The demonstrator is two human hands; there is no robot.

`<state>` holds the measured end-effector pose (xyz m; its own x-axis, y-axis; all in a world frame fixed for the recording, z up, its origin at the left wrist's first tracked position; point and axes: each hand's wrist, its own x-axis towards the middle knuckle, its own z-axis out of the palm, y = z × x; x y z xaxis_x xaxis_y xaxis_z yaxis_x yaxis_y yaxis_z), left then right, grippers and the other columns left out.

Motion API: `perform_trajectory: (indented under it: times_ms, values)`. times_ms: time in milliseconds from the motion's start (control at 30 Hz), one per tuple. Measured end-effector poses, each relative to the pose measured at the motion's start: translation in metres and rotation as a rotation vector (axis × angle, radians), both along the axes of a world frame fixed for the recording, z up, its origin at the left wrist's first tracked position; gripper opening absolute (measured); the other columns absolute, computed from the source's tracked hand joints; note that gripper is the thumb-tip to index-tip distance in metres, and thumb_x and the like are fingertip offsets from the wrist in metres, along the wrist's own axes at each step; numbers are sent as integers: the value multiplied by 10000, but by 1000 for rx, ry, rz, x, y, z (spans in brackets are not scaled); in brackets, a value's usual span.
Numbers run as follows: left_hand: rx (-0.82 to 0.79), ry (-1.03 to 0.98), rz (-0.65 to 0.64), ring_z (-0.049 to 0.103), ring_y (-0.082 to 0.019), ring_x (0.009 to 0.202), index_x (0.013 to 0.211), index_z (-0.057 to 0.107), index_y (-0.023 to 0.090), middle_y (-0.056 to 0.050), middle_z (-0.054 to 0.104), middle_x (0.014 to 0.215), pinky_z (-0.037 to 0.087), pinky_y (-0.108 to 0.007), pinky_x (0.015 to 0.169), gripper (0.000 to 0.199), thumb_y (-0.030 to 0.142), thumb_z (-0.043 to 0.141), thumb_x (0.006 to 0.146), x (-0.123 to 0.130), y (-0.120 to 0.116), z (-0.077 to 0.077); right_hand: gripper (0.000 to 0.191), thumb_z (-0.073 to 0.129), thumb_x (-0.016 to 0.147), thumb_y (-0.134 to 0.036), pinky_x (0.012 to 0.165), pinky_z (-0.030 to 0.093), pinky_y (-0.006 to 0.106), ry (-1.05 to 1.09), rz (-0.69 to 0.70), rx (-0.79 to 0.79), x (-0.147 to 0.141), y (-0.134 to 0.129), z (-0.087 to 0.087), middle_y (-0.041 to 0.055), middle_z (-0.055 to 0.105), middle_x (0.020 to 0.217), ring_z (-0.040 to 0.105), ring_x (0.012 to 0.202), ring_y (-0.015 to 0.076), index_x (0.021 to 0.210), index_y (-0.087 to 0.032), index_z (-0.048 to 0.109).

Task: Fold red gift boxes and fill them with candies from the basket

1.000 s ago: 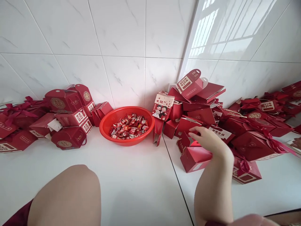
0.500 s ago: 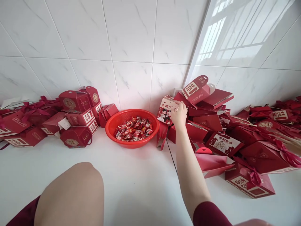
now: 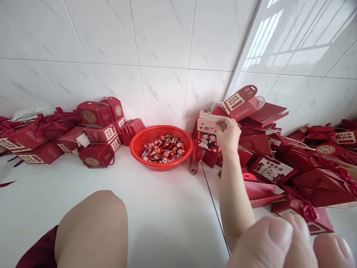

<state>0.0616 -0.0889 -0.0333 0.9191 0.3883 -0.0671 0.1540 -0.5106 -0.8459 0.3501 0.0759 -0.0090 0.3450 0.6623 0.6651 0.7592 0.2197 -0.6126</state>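
Note:
My right hand (image 3: pixel 229 132) reaches out from the lower right, its thumb and fingers pinched on the pale upper part of a printed red box (image 3: pixel 208 138) with a cartoon couple on it. This box leans on the pile of red boxes (image 3: pixel 252 143), just right of a red plastic basket (image 3: pixel 134 147) holding wrapped candies (image 3: pixel 164 149). Large blurred fingers (image 3: pixel 281 242), seemingly my left hand, fill the lower right corner close to the camera, over my right elbow; what they hold, if anything, cannot be made out.
Stacked red boxes (image 3: pixel 96 134) stand by the tiled wall (image 3: pixel 164 33) at the left, with ribboned boxes (image 3: pixel 39 152) beyond. More boxes, some with ribbons, spread to the right, where part of another hand (image 3: pixel 344 166) shows at the edge. A bare knee (image 3: pixel 92 227) fills the lower left.
The view has shifted, so the scene sits further right. My right hand now pinches the printed box nearer its top left. Large blurred fingers have come into the lower right corner.

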Motion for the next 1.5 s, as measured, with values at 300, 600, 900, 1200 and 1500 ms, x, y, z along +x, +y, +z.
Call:
perform_trajectory:
  times_ms: [300,600,900,1200,1500]
  values:
    - [-496,-940,-125,483,-197,1368,1265,561,449,141,670,1186,457,-408,1143,352,383,373,974,28,-39,70,245,499,901,-79,795,523,288,27,799,-36,-43,-109,14,52,632,1023,630,959,181,944,-226,690]
    - [-871,-919,344,631,-165,940,959,690,217,-21,679,1029,478,-289,787,316,237,380,1017,-30,58,51,309,471,957,-86,887,502,284,-134,1148,-293,-86,-88,-20,68,617,1125,623,1028,157,1144,-234,667]
    - [-1064,-911,522,538,-153,664,712,590,184,-4,598,687,323,-284,622,371,344,395,985,-19,91,17,266,481,988,-339,646,415,275,-338,758,-587,-92,-77,-28,8,741,902,662,809,182,939,-259,730]
    - [-1138,-850,665,540,-151,661,705,595,212,22,582,706,299,-277,560,131,317,635,771,-23,79,30,272,575,870,-239,784,465,306,-394,870,-670,-79,-90,-23,-16,712,1098,664,955,192,1112,-309,676]
    - [-1235,-831,589,595,-208,1097,1325,543,403,51,601,1236,464,-275,838,628,321,732,731,-14,47,44,419,667,792,-216,809,513,357,-535,865,-686,-72,-113,-17,34,611,1306,626,1081,234,1197,-272,575]
